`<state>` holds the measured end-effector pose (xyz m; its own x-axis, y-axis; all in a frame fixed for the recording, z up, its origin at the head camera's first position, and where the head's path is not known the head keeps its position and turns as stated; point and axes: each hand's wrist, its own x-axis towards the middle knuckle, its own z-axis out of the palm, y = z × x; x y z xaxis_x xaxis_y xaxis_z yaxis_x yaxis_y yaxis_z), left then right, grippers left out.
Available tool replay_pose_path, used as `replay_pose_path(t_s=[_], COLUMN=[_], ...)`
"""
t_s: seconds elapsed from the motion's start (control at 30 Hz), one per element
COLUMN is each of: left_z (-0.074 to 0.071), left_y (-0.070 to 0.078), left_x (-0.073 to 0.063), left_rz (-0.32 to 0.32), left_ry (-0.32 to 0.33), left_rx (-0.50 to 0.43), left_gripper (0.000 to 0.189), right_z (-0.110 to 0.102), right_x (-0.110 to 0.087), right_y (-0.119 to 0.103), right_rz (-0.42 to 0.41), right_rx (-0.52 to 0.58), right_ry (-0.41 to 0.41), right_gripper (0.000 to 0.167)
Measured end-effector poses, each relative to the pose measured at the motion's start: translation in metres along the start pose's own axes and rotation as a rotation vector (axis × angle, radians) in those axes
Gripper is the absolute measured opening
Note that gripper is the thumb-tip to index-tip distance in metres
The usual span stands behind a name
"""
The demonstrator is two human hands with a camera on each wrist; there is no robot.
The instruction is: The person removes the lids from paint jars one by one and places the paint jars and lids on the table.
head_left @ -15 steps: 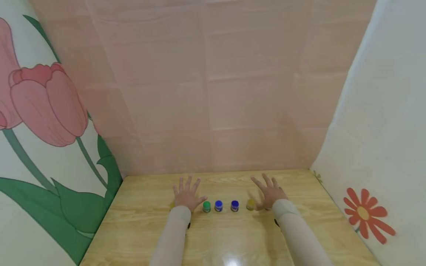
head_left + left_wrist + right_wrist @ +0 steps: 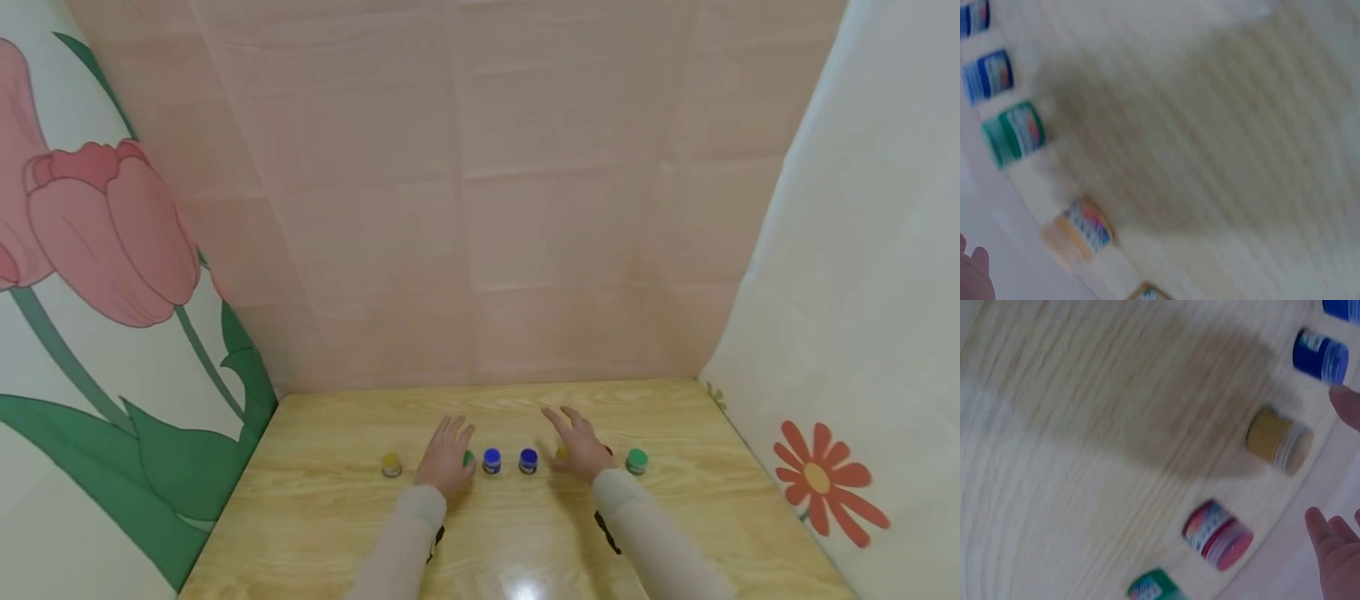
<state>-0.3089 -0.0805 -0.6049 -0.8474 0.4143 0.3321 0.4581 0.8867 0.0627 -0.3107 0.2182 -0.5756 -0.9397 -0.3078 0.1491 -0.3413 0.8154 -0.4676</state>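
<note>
Small lidded paint jars stand in a row across the table. My left hand (image 2: 446, 465) hovers over the left part of the row, fingers extended, partly covering a green jar (image 2: 468, 458). The orange jar (image 2: 1083, 230) shows in the left wrist view but is hidden by that hand from above. Over the right part is my right hand (image 2: 583, 451), fingers extended and thumb apart, holding nothing. Beneath it are a yellow jar (image 2: 1267, 434) and a red jar (image 2: 1215, 532). Between the hands stand a blue jar (image 2: 492, 460) and a dark blue jar (image 2: 528, 461).
Another yellow jar (image 2: 392, 465) stands at the row's left end, and a second green jar (image 2: 637, 461) at its right end. A pink backdrop (image 2: 465, 208) rises behind the wooden table (image 2: 517, 542). Flower-printed sheets hang on both sides.
Both hands have moved inward, toward each other, and their fingers are less widely spread. The left-end yellow jar and right-end green jar have come into fuller view. The jars have not visibly moved.
</note>
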Motion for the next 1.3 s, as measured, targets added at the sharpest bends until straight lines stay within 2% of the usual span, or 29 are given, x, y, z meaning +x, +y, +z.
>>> replay_pose_path(t_s=[0.17,0.3,0.5,0.67,0.83,0.93,1.07,1.3], left_z=[0.007,0.006,0.005,0.013,0.019,0.020,0.017,0.011], left_y=[0.018,0.029,0.038,0.043,0.052,0.058,0.066,0.076], left_x=[-0.006,-0.010,-0.013,-0.016,-0.017,-0.017,-0.015,-0.013], left_rz=[-0.005,-0.016,-0.039,-0.044,-0.026,-0.053,-0.117,-0.198], left_ry=[0.029,0.028,0.065,0.134,0.190,0.191,0.199,0.149], left_rx=[-0.082,-0.128,-0.210,-0.218,-0.205,-0.187,-0.216,-0.255], left_gripper=[0.051,0.046,0.042,0.039,0.040,0.039,0.040,0.042], right_z=[0.012,0.020,0.033,0.044,0.054,0.060,0.067,0.074], right_x=[0.000,-0.001,-0.005,-0.006,-0.007,-0.007,-0.007,-0.004], right_y=[-0.023,-0.040,-0.057,-0.067,-0.076,-0.079,-0.081,-0.082], right_rz=[0.024,0.020,-0.033,-0.100,-0.094,-0.086,-0.053,0.023], right_rx=[0.072,0.115,0.138,0.155,0.220,0.229,0.219,0.269], right_ry=[0.027,0.056,0.112,0.143,0.129,0.117,0.100,0.038], right_gripper=[0.093,0.088,0.078,0.071,0.064,0.060,0.060,0.060])
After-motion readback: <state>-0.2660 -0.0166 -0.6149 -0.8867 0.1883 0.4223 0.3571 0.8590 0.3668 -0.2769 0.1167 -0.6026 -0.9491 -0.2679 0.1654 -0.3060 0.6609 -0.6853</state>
